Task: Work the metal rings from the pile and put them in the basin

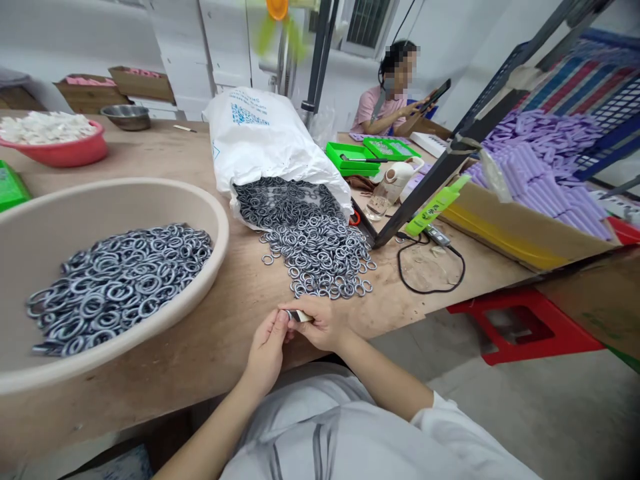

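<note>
At the table's front edge, my left hand and my right hand meet, both closed. Between the left fingertips is a grey ring, mostly covered by the fingers. My right hand grips a small flat piece, dark at one end and cream at the other; its kind is unclear. Just beyond the hands lies a heap of grey rings, spilling from the mouth of a white sack. To the left stands a large beige basin holding many similar rings.
A dark metal post rises right of the heap, near a black cable. Purple plastic parts fill a cardboard box. A red stool stands below. Across the table sits a person with a phone.
</note>
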Demonstrator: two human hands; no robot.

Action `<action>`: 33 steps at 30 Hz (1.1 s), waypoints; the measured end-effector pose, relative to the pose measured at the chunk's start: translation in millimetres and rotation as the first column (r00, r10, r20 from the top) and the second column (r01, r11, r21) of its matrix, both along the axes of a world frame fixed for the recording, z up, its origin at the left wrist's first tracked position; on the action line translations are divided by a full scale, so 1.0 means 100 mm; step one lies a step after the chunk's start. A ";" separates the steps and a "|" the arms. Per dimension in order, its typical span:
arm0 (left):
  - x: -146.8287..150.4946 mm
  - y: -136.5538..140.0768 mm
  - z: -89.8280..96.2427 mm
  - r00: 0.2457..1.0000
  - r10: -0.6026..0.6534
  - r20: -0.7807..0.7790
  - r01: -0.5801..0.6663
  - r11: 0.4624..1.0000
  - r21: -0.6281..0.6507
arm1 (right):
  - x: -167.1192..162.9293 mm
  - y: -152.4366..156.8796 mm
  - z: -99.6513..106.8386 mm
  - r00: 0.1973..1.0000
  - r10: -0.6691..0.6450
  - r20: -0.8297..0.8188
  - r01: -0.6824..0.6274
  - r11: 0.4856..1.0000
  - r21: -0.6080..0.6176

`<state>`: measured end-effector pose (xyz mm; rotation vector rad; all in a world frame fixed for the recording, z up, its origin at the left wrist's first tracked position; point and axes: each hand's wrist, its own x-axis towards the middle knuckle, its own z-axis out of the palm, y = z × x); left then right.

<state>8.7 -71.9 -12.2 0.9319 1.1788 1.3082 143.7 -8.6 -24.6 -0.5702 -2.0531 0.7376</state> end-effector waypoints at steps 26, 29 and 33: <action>-0.03 -0.02 -0.08 1.000 0.031 0.001 -0.031 0.998 0.063 | -0.04 -0.04 0.05 0.997 0.035 -0.069 -0.042 0.994 -0.100; -0.02 0.00 -0.11 0.998 0.051 0.045 -0.054 0.997 0.055 | -0.05 -0.08 0.09 0.998 0.027 -0.051 -0.037 0.978 -0.204; 0.00 0.03 -0.08 0.989 0.050 0.140 -0.056 0.998 0.035 | -0.06 -0.10 0.15 1.000 0.000 -0.026 -0.010 0.923 -0.384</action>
